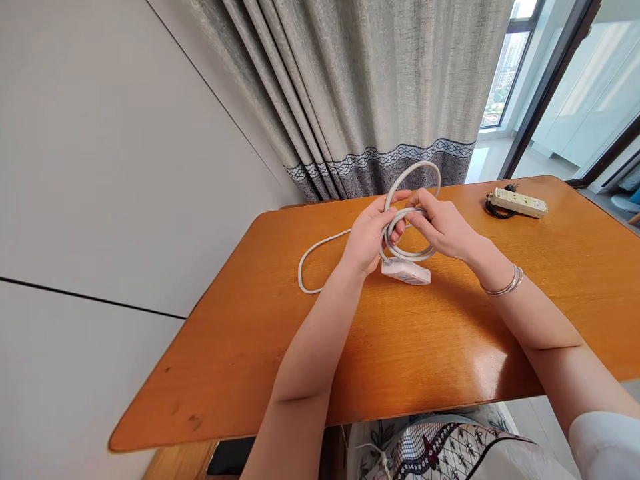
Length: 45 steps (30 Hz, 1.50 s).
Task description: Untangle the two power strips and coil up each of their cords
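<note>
You are holding the white cord point(413, 254) in loops between both hands. Your left hand point(367, 237) is closing around the loops. Your right hand point(443, 227) is pinching the same loops from the other side. The white power strip point(406, 272) is lying just under your grip, on the wooden table point(450, 347). A few loops look done. One long loose piece point(301, 270) is lying out past your left hand, so maybe half is left. A second power strip point(520, 202) is sitting well away, past your right hand.
</note>
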Each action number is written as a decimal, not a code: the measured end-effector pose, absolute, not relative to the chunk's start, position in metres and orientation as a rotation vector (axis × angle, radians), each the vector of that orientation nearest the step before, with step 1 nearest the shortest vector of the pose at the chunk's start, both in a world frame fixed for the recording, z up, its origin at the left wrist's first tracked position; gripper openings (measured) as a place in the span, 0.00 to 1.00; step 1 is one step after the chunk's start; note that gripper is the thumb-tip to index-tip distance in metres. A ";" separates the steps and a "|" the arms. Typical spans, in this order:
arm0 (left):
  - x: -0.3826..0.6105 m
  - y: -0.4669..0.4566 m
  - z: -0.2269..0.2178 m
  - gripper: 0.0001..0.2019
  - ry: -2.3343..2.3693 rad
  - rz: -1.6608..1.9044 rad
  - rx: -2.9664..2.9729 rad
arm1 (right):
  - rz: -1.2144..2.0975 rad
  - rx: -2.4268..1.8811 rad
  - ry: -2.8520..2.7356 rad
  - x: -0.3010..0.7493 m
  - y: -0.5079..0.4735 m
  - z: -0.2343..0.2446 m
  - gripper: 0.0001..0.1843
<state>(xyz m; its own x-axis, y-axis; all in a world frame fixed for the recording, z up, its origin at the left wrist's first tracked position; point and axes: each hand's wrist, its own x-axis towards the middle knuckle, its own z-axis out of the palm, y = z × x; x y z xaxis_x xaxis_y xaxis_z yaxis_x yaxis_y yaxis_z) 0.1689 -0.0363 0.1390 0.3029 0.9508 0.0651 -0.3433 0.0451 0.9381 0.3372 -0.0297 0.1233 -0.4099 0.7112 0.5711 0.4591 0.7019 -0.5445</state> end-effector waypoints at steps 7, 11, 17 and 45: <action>0.170 -0.036 0.139 0.17 0.783 1.150 1.192 | 0.443 -0.835 -2.031 0.334 -0.031 0.122 0.12; 0.169 -0.036 0.138 0.16 0.801 1.149 1.225 | 0.446 -0.820 -2.043 0.335 -0.032 0.123 0.11; 0.170 -0.038 0.137 0.14 0.797 1.094 1.271 | 0.404 -0.822 -2.136 0.339 -0.033 0.128 0.12; 0.169 -0.040 0.142 0.06 0.777 1.208 1.185 | -0.378 -1.005 -2.135 0.353 -0.022 0.126 0.32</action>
<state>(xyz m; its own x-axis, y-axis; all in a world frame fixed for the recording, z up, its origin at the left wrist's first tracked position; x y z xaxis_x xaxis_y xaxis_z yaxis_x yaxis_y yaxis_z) 0.1693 -0.0404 0.1422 0.2341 0.9632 0.1319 -0.2797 -0.0633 0.9580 0.3530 -0.0217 0.1260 -0.4245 0.5425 0.7249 0.7582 0.6506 -0.0429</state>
